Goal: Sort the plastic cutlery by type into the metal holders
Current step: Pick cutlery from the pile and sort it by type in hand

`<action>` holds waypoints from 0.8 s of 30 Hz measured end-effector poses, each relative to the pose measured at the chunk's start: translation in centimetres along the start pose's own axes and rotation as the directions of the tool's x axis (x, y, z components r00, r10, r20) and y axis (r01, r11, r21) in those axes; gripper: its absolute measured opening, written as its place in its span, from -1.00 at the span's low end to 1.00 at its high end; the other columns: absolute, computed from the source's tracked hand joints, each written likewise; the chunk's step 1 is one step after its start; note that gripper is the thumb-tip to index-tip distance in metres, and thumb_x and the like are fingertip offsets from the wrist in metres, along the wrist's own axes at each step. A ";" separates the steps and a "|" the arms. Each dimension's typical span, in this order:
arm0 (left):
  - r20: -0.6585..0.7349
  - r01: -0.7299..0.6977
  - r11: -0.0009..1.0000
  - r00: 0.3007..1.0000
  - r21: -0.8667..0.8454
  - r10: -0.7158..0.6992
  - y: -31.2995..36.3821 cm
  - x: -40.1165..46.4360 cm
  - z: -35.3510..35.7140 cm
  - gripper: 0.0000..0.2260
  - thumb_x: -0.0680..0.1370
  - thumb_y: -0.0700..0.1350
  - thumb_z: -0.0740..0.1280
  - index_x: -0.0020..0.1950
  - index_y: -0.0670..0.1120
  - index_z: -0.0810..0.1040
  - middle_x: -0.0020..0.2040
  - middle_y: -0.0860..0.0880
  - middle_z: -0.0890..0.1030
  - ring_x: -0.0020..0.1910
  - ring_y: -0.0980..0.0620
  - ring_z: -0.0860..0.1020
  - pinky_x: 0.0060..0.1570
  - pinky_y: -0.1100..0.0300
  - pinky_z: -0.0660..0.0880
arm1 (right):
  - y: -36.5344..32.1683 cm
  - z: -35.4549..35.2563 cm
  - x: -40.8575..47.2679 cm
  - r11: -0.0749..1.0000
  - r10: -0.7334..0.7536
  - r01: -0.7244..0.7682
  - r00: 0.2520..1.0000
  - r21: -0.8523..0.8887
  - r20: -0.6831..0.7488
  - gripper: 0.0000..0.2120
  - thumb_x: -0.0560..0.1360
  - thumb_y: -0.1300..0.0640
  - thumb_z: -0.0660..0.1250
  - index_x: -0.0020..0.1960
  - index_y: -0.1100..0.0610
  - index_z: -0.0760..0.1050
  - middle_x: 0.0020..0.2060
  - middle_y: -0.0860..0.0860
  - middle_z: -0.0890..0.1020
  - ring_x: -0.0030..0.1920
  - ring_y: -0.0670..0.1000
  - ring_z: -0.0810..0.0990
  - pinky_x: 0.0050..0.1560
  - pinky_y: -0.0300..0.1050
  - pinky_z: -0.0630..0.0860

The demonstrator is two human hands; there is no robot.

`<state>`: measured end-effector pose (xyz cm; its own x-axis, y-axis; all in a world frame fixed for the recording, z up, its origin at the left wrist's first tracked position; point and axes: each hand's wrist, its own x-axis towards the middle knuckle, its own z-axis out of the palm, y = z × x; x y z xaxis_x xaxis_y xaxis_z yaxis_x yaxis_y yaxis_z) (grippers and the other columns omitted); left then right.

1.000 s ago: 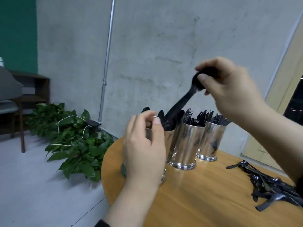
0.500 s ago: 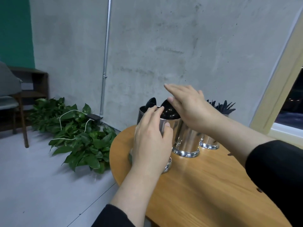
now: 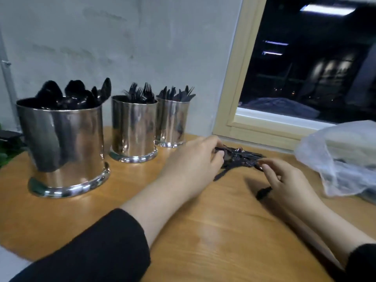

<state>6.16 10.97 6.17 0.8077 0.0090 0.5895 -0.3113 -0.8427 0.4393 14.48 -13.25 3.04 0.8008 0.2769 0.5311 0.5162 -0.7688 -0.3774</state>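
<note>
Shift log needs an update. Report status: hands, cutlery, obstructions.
Both hands at the loose cutlery pile: left hand pinching a piece, right hand fingering its edge. Three metal holders part-filled. Plastic bag beside the pile, not blocking.

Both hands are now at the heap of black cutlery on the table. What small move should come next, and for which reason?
Probably the left hand should lift out one piece. Both it and the right hand pinch at the tangled cutlery pile, nothing is raised yet, and the pieces look interlocked. Its type is too blurred to tell, so choosing among the three metal holders comes after.
</note>
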 end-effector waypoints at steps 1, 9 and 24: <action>0.097 0.001 0.998 0.995 0.061 -0.007 0.2 1.1 1.5 -0.80 0.67 0.03 0.21 0.22 0.05 0.54 0.16 0.04 0.61 0.14 -0.07 0.56 0.11 0.01 0.52 | 1.8 -0.1 -0.4 0.999 0.039 -0.039 0.999 -0.017 0.009 -0.80 0.64 0.06 0.26 0.20 -0.02 0.59 0.04 -0.13 0.64 0.11 0.03 0.62 0.07 -0.10 0.46; 0.254 -0.027 0.967 0.966 0.254 -0.040 -1.5 6.2 10.5 -0.74 0.67 0.13 0.20 0.24 0.04 0.53 0.18 0.05 0.54 0.23 -0.05 0.50 0.06 0.03 0.48 | 6.7 0.8 1.4 0.993 0.083 -0.073 0.991 -0.095 0.101 -0.85 0.61 -0.01 0.30 0.11 -0.02 0.60 -0.08 -0.14 0.63 -0.06 -0.07 0.54 -0.05 -0.16 0.36; 0.319 -0.049 0.940 0.946 0.338 -0.065 -2.9 6.7 13.1 -0.81 0.65 0.09 0.29 0.12 0.05 0.63 -0.12 0.10 0.37 0.10 -0.05 0.50 -0.02 0.11 0.39 | 6.6 0.5 1.3 0.999 0.053 -0.049 0.939 -0.020 0.339 -0.86 0.47 -0.15 0.45 -0.15 -0.11 0.58 -0.13 -0.13 0.55 -0.11 -0.18 0.50 -0.11 -0.30 0.36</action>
<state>19.03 6.43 0.00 0.9437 -0.1081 0.3125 -0.1630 -0.9744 0.1551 19.07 -17.62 0.84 0.8823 0.4151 0.2220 0.4705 -0.7927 -0.3876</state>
